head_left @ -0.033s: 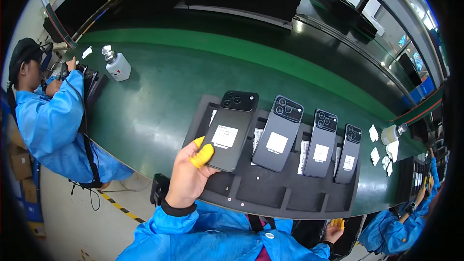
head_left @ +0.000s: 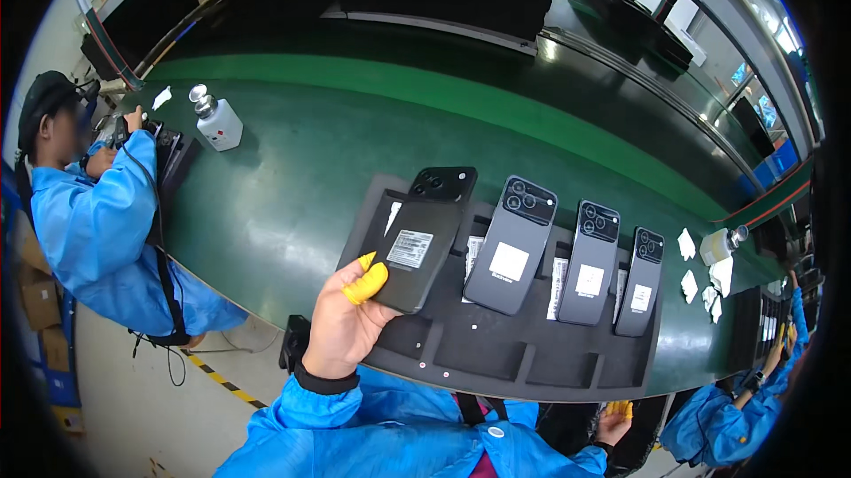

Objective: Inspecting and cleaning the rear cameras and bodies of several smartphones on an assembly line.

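Note:
My left hand (head_left: 344,323), with yellow finger cots on thumb and finger, is closed on a dark smartphone (head_left: 403,283). The phone is held tilted, its back with the camera block and a white label facing me, above the left end of a black foam tray (head_left: 479,363). To its right, three more smartphones rest in the tray, backs showing: one (head_left: 511,239), another (head_left: 596,252) and a third (head_left: 639,279). Each has a white square sticker. My right hand (head_left: 613,425), also with yellow finger cots, hangs below the table edge, fingers loosely extended, with nothing visible in it.
A white pump bottle (head_left: 217,124) and a scrap of tissue (head_left: 162,97) stand on the green table (head_left: 292,186) at left. Another bottle (head_left: 720,246) and crumpled tissues (head_left: 690,286) lie at right. A person in blue (head_left: 89,194) works at left, another (head_left: 727,425) at right.
The phone in my left hand has tipped slightly, so its label has turned from bright white to grey with visible print. My right hand stays in place.

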Action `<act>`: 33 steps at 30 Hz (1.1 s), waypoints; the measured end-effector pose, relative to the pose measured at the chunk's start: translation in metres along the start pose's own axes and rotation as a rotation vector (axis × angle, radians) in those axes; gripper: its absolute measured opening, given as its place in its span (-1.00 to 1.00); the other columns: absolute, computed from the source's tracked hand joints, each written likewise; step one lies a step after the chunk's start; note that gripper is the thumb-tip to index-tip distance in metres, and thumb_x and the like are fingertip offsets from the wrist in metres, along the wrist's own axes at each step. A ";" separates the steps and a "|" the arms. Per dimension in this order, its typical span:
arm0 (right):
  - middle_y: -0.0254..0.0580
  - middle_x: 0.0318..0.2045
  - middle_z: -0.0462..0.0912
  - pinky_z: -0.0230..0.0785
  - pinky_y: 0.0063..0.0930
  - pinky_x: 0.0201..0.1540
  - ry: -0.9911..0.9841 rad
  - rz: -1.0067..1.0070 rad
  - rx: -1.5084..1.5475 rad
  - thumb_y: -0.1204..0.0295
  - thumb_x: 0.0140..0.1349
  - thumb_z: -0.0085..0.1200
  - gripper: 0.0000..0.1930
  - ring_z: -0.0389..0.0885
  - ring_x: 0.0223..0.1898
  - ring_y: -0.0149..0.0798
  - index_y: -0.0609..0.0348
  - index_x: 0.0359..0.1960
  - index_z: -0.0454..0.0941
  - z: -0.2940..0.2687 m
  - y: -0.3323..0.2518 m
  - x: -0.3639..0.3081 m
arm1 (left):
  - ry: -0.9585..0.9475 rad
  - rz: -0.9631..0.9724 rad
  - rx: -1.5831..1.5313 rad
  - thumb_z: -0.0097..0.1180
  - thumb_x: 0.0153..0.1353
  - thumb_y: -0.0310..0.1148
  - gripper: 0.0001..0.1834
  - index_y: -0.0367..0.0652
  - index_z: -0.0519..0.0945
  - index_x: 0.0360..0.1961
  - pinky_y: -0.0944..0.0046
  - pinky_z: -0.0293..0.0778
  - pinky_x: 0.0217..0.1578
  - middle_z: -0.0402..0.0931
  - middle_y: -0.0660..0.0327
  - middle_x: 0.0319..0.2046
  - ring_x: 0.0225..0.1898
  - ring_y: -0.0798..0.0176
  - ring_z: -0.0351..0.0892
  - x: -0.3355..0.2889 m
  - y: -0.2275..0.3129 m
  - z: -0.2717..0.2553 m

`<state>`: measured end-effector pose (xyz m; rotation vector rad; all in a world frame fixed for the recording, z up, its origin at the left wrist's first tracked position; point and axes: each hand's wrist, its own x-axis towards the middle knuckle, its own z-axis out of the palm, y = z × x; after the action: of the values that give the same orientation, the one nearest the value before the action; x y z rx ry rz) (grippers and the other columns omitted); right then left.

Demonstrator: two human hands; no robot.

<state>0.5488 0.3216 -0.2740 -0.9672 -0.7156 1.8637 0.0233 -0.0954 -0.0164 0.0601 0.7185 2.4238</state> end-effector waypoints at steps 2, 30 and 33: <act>-0.38 -0.08 0.71 0.49 -0.32 -0.16 0.061 0.049 -0.073 0.20 0.40 -0.13 -0.70 0.65 -0.12 -0.30 -0.04 -0.03 0.60 0.008 0.001 0.000 | -0.054 -0.097 -0.249 -0.12 0.42 -0.49 -0.60 -0.59 0.32 0.17 0.13 0.71 -0.05 0.52 -0.17 0.01 -0.01 -0.05 0.64 -0.004 0.006 -0.008; -0.23 0.05 0.64 0.42 -0.24 0.19 0.165 0.097 -0.161 0.17 0.41 -0.14 -0.60 0.59 0.08 -0.21 0.11 0.12 0.50 0.012 0.014 0.009 | -0.182 -0.240 -0.665 -0.13 0.42 -0.44 -0.59 -0.46 0.32 0.21 -0.02 0.75 -0.16 0.51 -0.26 0.01 -0.05 -0.18 0.65 -0.002 0.010 -0.020; -0.23 0.05 0.64 0.43 -0.25 0.17 0.132 0.098 -0.147 0.17 0.41 -0.15 -0.61 0.60 0.07 -0.20 0.10 0.11 0.51 0.012 0.012 0.009 | -0.182 -0.241 -0.667 -0.13 0.42 -0.44 -0.60 -0.45 0.33 0.20 -0.01 0.75 -0.16 0.52 -0.25 0.00 -0.04 -0.17 0.64 -0.002 0.010 -0.022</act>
<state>0.5306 0.3228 -0.2802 -1.2271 -0.7450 1.8310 0.0153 -0.1139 -0.0295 -0.0701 -0.1739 2.2649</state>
